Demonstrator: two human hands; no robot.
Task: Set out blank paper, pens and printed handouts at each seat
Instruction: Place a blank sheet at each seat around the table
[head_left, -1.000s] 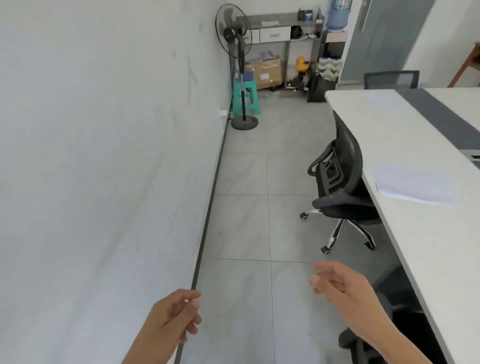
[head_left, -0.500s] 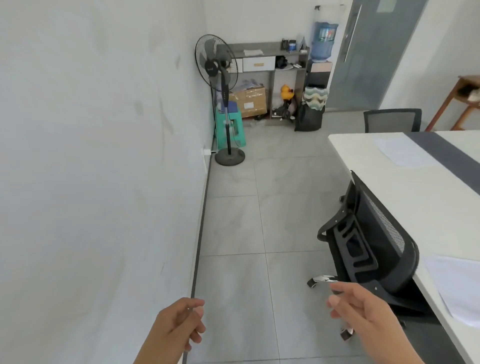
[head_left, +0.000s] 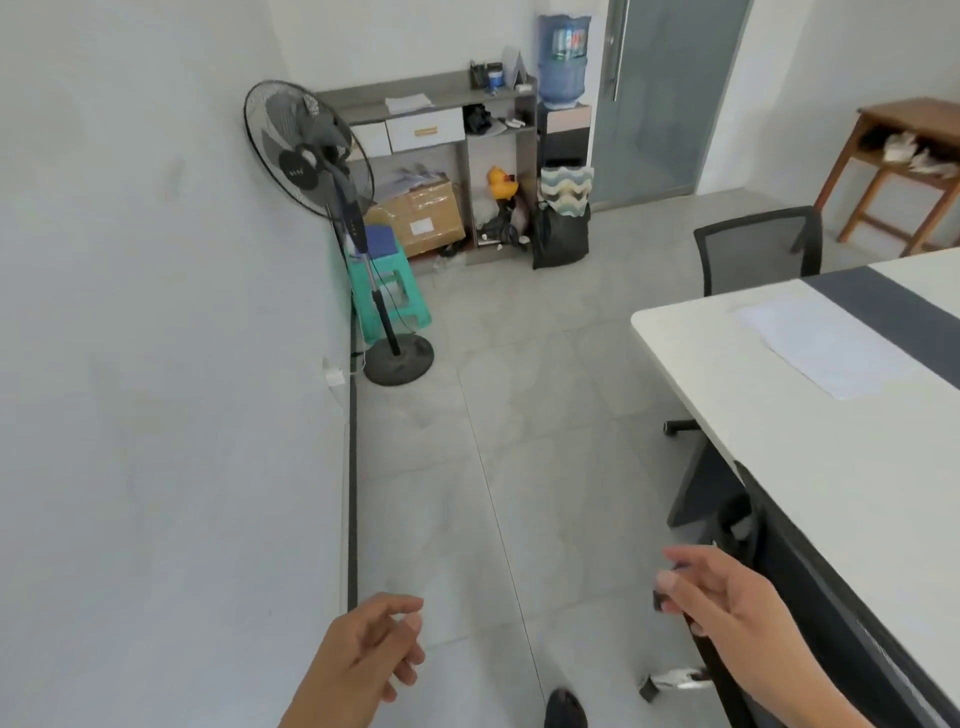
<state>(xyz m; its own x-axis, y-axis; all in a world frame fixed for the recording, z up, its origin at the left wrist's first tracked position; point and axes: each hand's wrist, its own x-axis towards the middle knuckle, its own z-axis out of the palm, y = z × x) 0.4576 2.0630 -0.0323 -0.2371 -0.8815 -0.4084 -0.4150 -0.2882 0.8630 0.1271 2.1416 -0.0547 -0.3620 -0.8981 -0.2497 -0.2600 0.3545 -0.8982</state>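
Beside the table (head_left: 753, 415), the person's left hand (head_left: 363, 654) and right hand (head_left: 727, 597) are both hanging loosely curled, gripping nothing. One paper sheet (head_left: 826, 343) is lying near the table's far end; no pens are showing there, so pens and handouts are probably outstanding.

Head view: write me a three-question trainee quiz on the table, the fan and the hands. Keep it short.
1. True or false: a sheet of paper lies on the table near its far corner.
2. The pedestal fan stands: A on the table; B on the floor by the wall; C inside a cupboard.
3. Fill in: the left hand holds ____.
Key: 1 true; 2 B; 3 nothing.
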